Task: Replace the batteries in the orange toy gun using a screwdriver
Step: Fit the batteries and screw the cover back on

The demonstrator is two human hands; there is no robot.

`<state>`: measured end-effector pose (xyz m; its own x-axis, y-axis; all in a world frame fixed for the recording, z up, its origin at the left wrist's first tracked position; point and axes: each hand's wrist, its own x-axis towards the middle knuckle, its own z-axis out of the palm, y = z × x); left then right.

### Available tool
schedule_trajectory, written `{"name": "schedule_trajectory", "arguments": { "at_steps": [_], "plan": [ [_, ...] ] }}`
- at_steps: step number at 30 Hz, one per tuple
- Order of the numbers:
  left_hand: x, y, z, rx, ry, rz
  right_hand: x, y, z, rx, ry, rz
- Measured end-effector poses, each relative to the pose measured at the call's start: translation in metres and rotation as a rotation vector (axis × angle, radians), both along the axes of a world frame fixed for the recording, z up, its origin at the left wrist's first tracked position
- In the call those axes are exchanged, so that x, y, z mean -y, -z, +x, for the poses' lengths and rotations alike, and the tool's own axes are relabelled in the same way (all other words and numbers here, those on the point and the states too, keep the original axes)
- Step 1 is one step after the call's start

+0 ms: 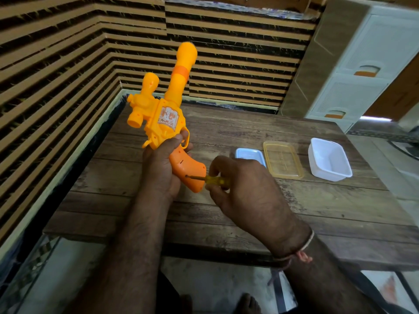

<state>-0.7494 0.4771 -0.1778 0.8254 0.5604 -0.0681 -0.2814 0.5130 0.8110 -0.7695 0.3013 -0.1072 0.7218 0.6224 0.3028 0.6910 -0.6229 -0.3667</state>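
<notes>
While my left hand [162, 165] grips the toy gun [166, 114] upright, my right hand [240, 184] pinches the screwdriver [209, 179] against its handle.

I count one orange toy gun [166, 114] at twelve o'clock in my left hand [159, 167] and one screwdriver [212, 179] in my right hand [247, 191]. On the single wooden table [317, 211] toward two o'clock sit three containers: one small blue tub [249, 155], one yellowish lid [283, 159], possibly a shallow tray, and one white tub [328, 159].
</notes>
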Motion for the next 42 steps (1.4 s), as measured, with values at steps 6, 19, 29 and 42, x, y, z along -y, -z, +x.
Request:
{"name": "schedule_trajectory", "arguments": {
  "at_steps": [6,19,29,42],
  "plan": [
    [0.0011,-0.0015,-0.0009,-0.007,0.007,0.013,-0.0033,0.0024,0.0006,-0.001,0.028,0.034],
    [0.0004,-0.0012,-0.0016,-0.028,0.012,0.007,-0.0006,0.0018,0.0016,-0.044,-0.001,0.045],
    [0.0000,-0.0020,-0.0015,0.001,0.013,-0.018,-0.0016,0.0011,-0.0004,-0.020,-0.004,-0.016],
    [-0.0001,-0.0013,-0.0011,-0.016,-0.003,-0.008,-0.0007,0.0011,0.0023,0.006,0.028,-0.023]
  ]
}}
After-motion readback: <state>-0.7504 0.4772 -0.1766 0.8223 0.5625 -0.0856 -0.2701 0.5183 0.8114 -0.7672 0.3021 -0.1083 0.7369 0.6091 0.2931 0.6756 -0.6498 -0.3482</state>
